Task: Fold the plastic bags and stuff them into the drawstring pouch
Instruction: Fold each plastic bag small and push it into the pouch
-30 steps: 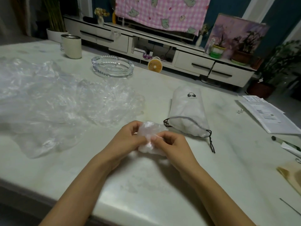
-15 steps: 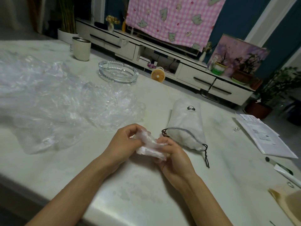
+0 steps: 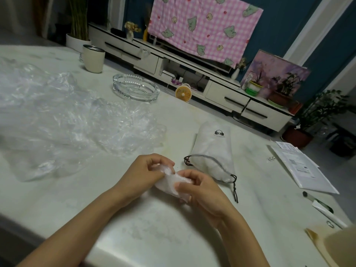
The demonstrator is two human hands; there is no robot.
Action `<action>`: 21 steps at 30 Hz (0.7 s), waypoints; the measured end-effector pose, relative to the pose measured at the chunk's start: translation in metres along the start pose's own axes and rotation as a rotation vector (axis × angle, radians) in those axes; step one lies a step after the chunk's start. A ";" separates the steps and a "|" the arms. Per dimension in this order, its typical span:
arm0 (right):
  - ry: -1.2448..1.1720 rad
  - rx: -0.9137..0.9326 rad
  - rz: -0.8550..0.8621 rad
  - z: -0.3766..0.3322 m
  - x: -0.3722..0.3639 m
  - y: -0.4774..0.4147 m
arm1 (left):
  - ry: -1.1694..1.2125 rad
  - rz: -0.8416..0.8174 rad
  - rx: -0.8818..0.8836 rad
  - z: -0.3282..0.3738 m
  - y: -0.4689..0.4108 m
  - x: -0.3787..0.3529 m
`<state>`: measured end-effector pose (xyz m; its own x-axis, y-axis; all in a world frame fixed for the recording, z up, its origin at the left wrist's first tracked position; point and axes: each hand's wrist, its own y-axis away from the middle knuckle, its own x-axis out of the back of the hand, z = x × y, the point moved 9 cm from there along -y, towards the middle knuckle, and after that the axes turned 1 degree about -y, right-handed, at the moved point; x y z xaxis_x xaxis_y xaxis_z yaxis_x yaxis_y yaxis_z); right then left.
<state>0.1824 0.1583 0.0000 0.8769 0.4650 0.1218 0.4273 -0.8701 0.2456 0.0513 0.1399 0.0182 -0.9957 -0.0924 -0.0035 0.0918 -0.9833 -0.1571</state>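
Plastic in hand: a small folded bag (image 3: 169, 182) was held just above the surface (image 3: 154, 228), squeezed into a compact whitish wad between both hands.
Left hand: the left hand (image 3: 146, 170) pinched the far end of the wad, fingers curled over it.
Right hand: the right hand (image 3: 200, 189) gripped the near end, thumb on top and fingers wrapped beneath.
Pouch: the pouch (image 3: 213, 151) lay on its side just beside the right hand, its mouth toward the person. It already looked plump, and how wide the mouth stood open could not be told. Its cord (image 3: 235, 189) trailed loose along the surface.
Loose bags: a wide, crumpled heap of loose bags (image 3: 57, 122) lay to the left, well apart from the pouch and not yet folded.
Step, as judged: the fold was being tightened; stuffing had not begun.
Risk one: the springy film could pop open once one hand let go to hold the pouch.
Risk two: pushing the wad in could slide the unheld pouch across the smooth surface.
Risk three: a pouch that full might not take the whole heap.
Nearby: a glass dish (image 3: 135, 89) and a mug (image 3: 93, 58) stood beyond the heap.
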 end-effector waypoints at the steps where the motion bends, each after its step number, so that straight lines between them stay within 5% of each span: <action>1: 0.019 0.020 0.028 -0.002 0.001 0.001 | 0.065 -0.008 0.043 -0.003 -0.001 0.001; 5: -0.050 0.078 0.110 -0.005 0.004 0.000 | 0.340 -0.078 0.205 -0.014 0.002 -0.007; 9: -0.208 0.044 0.058 -0.002 -0.002 -0.003 | 0.141 0.000 0.127 -0.012 0.002 -0.003; 12: -0.024 0.072 0.055 -0.004 0.000 -0.002 | 0.048 -0.026 0.088 -0.008 0.003 -0.004; 16: 0.155 0.133 0.054 -0.009 0.002 0.002 | 0.069 0.042 0.082 -0.007 0.002 0.001; 21: 0.013 0.228 -0.087 -0.020 -0.009 0.007 | 0.081 0.072 0.093 -0.012 0.002 0.004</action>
<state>0.1729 0.1507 0.0203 0.8321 0.5409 0.1228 0.5413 -0.8402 0.0325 0.0473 0.1395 0.0065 -0.9839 -0.1537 -0.0915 0.1596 -0.9852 -0.0617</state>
